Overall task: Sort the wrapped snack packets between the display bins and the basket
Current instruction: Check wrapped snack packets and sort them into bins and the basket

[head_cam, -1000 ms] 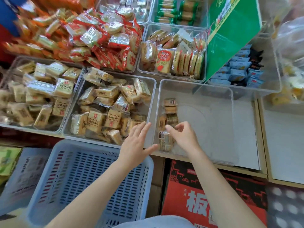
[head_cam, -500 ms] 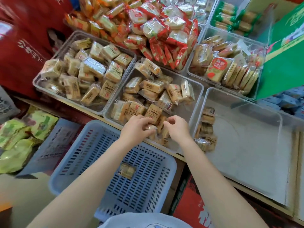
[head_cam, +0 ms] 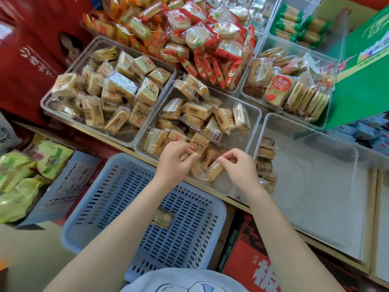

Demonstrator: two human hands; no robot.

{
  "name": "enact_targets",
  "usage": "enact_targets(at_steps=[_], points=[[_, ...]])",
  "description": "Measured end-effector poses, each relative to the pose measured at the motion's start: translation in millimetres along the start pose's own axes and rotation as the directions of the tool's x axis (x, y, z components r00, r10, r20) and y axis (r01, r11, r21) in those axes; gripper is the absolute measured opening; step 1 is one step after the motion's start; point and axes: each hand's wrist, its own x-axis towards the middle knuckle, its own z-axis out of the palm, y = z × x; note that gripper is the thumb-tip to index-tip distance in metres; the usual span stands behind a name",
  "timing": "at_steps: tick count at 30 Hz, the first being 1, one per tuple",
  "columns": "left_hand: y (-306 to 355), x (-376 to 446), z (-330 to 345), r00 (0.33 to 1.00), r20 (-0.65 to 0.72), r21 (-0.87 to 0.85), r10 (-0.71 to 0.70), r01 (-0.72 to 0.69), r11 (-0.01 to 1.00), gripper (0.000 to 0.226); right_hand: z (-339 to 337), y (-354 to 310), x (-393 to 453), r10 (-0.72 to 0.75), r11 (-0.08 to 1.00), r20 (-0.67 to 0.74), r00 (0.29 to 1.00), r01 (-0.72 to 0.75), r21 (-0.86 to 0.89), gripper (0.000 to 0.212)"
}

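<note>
Landmark: middle clear bin (head_cam: 251, 114), part-filled with tan wrapped snack packets (head_cam: 195, 110); all places below are given relative to it.
Left hand (head_cam: 173, 163): over the bin's near edge, fingers curled, fingertips pinching a packet (head_cam: 194, 165) at the near end of the heap.
Right hand (head_cam: 240, 169): over the bin's near right corner, thumb and fingers pinching the top of another packet (head_cam: 214, 170), which stands tilted there.
Basket (head_cam: 216, 218): blue slotted plastic, just in front of the bin and lower; a single packet (head_cam: 163, 218) lies on its floor.
Left bin (head_cam: 63, 85): touching the landmark's left wall, heaped with paler square packets (head_cam: 124, 85).
Right bin (head_cam: 336, 157): beside the landmark's right wall, holding only a short row of packets (head_cam: 266, 161) along its left wall.
Rear bins: behind the landmark, a heap of red-wrapped rice crackers (head_cam: 210, 39); behind and to the right, a bin of round biscuits (head_cam: 280, 89).
Red carton (head_cam: 248, 258): in front, below the table edge, right of the basket.
</note>
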Motion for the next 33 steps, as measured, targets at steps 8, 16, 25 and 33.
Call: enact_targets(at_steps=[8,16,25,33], points=[[55,-28,-38,0.995,0.086,-0.397,-0.054,0.084,0.914,0.019,-50,-17,-64,-0.15,0.959,-0.012,0.989,0.148,0.241,0.007],[89,-76,-29,0.991,0.101,-0.338,-0.084,0.113,0.934,0.02,-58,-4,-127,-0.066,0.982,0.142,0.988,0.039,0.187,0.016],[107,-107,-1,0.989,0.148,-0.243,-0.011,0.047,0.969,0.022,-47,21,-172,-0.085,0.96,0.259,0.962,0.009,0.281,0.024],[125,-119,0,0.993,0.12,-0.31,0.008,0.03,0.95,0.014,-46,29,-175,-0.101,0.913,0.132,0.986,0.039,0.406,0.025]])
